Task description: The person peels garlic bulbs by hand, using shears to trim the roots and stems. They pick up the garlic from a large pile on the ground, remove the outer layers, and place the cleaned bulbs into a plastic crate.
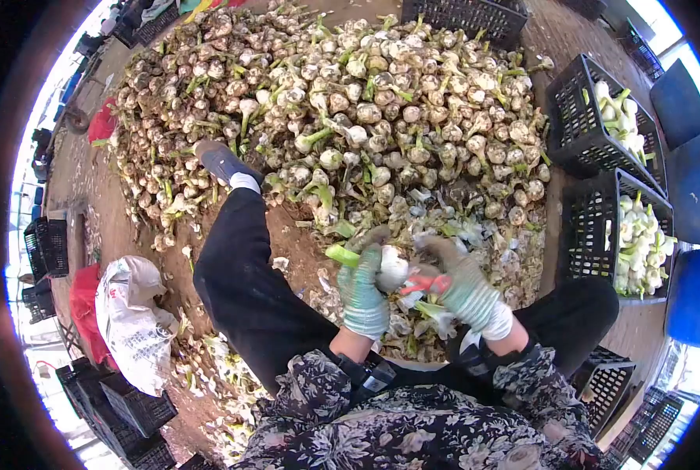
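Observation:
My left hand [363, 296], in a green-and-white work glove, is closed around a garlic bulb [394, 268]. The bulb's white, peeled-looking side faces right, and its thick green stem [342, 254] sticks out to the left of the glove. Just to the right, my right hand [469, 291], gloved alike, grips a small red-handled tool [428, 284] close against the bulb. The tool's working end is hidden between bulb and glove. Below both hands lie loose garlic skins and trimmings [436, 313].
A large heap of unpeeled garlic [350, 102] spreads ahead of my legs. Black crates with cleaned garlic [640, 235] stand at right, before blue containers [690, 172]. A white sack [130, 313] and black crates [115, 407] are at left. My shoe [224, 163] rests against the heap.

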Available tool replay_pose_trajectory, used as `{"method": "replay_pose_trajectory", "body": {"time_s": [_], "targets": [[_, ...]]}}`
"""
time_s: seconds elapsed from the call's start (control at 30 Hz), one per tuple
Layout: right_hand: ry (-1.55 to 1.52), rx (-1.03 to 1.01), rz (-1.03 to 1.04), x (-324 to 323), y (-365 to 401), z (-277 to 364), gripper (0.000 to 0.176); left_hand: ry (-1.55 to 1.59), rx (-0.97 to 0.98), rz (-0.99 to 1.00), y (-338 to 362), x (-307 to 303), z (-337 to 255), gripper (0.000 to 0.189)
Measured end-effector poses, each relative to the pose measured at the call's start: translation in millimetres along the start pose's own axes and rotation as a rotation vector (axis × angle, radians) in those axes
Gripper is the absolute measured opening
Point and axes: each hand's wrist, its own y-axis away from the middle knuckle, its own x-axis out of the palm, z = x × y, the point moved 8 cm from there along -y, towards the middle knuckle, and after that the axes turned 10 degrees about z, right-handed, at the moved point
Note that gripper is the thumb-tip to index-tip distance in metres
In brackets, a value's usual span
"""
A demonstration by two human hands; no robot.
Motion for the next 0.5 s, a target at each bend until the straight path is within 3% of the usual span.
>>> {"method": "replay_pose_trajectory", "body": {"time_s": [0.07, 0.1, 0.17, 0.2, 0.3, 0.33, 0.37, 0.43, 0.47, 0.5], "targets": [[0.968, -0.015, -0.132, 12.7, -2.1, 24.5, 0.077, -0.277, 0.138, -0.028, 0.2, 5.6, -20.9, 0.034], [0.961, 0.021, -0.124, 7.7, 11.1, 17.2, 0.077, -0.267, 0.107, -0.044, 13.0, 12.4, -15.3, 0.034], [0.097, 0.057, 0.020, -1.1, 1.5, -14.9, 0.079, -0.167, 0.099, 0.001, 11.8, 20.4, -22.8, 0.034], [-0.237, 0.065, 0.060, 12.1, 4.7, 9.0, 0.082, -0.070, 0.012, 0.098, 13.6, 28.6, -22.1, 0.037], [-0.089, 0.076, 0.025, 2.7, 7.3, 3.4, 0.077, -0.316, 0.092, -0.015, 9.1, 17.0, -14.0, 0.044], [0.565, 0.193, 0.059, -3.1, -1.8, -1.5, 0.063, -0.311, 0.089, -0.016, 9.2, 15.4, -12.6, 0.044], [0.568, 0.193, 0.059, -6.4, -0.3, -1.0, 0.063, -0.279, 0.068, 0.006, 7.1, 15.3, -12.3, 0.044], [0.313, 0.301, 0.071, -0.1, 3.2, 10.4, 0.045, -0.246, 0.052, 0.028, 5.8, 16.8, -17.0, 0.043], [-0.115, 0.075, -0.035, -3.1, 7.0, 4.0, 0.037, -0.212, 0.058, 0.028, 8.0, 17.7, -21.9, 0.040], [-0.115, 0.075, -0.029, -0.2, 9.0, -1.0, 0.037, -0.180, 0.062, 0.025, 9.6, 16.8, -24.4, 0.037]]}}
